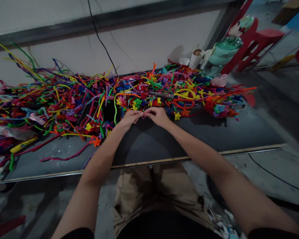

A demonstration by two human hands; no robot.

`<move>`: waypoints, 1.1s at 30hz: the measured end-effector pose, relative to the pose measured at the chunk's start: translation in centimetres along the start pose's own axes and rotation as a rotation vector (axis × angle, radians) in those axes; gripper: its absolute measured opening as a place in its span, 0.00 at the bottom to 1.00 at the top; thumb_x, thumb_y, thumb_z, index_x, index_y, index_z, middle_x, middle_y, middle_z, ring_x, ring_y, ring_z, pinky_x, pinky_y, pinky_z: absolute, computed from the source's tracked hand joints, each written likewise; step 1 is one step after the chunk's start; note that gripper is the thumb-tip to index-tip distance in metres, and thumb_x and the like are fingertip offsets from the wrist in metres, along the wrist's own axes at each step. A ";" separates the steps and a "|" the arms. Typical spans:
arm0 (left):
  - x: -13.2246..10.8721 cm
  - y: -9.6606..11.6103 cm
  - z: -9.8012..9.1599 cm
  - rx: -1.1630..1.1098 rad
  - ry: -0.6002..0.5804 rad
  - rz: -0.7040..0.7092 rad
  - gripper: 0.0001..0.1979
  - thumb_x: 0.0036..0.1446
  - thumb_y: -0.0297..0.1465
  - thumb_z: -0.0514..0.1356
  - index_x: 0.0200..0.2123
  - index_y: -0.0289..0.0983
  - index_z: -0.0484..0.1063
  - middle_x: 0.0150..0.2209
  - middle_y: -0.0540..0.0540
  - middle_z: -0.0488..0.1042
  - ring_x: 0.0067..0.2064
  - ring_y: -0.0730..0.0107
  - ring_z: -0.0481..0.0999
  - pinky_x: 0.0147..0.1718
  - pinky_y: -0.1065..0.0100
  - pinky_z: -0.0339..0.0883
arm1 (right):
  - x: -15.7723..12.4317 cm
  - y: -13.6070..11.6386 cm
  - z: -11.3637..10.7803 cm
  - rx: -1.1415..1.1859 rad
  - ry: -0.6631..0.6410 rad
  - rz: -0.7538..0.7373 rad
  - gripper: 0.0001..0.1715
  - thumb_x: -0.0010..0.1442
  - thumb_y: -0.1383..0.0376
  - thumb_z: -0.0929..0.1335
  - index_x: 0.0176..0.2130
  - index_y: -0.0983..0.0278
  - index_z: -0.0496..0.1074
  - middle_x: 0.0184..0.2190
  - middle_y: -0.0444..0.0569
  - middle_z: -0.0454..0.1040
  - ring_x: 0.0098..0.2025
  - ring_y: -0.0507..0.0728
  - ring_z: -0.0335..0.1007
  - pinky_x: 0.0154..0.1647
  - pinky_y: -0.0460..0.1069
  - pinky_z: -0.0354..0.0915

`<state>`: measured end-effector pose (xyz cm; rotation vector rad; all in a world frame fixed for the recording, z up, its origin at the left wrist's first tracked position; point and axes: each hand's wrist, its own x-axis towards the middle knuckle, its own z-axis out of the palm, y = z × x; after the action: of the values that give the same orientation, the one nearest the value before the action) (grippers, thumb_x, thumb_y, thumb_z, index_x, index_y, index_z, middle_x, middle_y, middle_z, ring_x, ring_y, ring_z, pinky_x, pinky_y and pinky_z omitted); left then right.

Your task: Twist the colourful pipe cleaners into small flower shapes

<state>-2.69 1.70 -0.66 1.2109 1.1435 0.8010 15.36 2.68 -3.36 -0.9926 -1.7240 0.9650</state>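
Observation:
My left hand and my right hand meet over the dark table, fingertips pinched together on a small pink pipe-cleaner piece. Just beyond them lies a big heap of coloured pipe cleaners, with small twisted flowers such as a yellow one. Both hands are closed around the pink piece; its shape is mostly hidden by my fingers.
A metal tool, maybe scissors, lies in the heap. A phone-like dark slab sits left of my hands. A green figurine, a paper cup and red plastic chair stand at back right. A black cable runs down the wall.

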 end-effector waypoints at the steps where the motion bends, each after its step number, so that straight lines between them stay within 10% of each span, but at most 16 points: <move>1: 0.0 -0.1 0.2 -0.036 0.010 0.006 0.20 0.39 0.46 0.73 0.22 0.35 0.75 0.14 0.57 0.52 0.17 0.84 0.46 0.16 0.75 0.38 | 0.0 0.1 0.1 0.019 0.007 0.015 0.08 0.55 0.62 0.71 0.31 0.63 0.79 0.29 0.48 0.80 0.29 0.53 0.73 0.35 0.48 0.67; 10: 0.1 -0.4 1.4 -0.211 0.081 0.091 0.20 0.43 0.46 0.72 0.24 0.35 0.73 0.16 0.57 0.53 0.17 0.84 0.49 0.15 0.76 0.42 | 0.1 0.4 1.1 0.243 0.077 0.121 0.21 0.50 0.50 0.72 0.32 0.65 0.76 0.24 0.46 0.75 0.21 0.48 0.63 0.25 0.46 0.63; 18: 0.0 -0.6 2.2 0.135 0.338 0.454 0.13 0.48 0.40 0.69 0.33 0.37 0.79 0.28 0.48 0.77 0.26 0.74 0.72 0.24 0.72 0.64 | 0.3 0.3 0.9 0.377 0.118 0.203 0.27 0.47 0.46 0.74 0.34 0.67 0.77 0.19 0.43 0.72 0.19 0.49 0.62 0.18 0.45 0.60; 33: 0.2 -0.9 1.7 0.229 0.461 0.409 0.09 0.52 0.37 0.66 0.32 0.36 0.80 0.22 0.50 0.76 0.24 0.73 0.72 0.24 0.73 0.63 | 0.0 -0.2 -0.3 0.103 -0.003 0.109 0.19 0.55 0.51 0.71 0.35 0.65 0.79 0.26 0.49 0.79 0.20 0.52 0.70 0.22 0.47 0.65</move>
<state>-1.06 1.17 -1.66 1.5257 1.4062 1.3366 15.58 2.65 -3.15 -1.0263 -1.6190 1.1151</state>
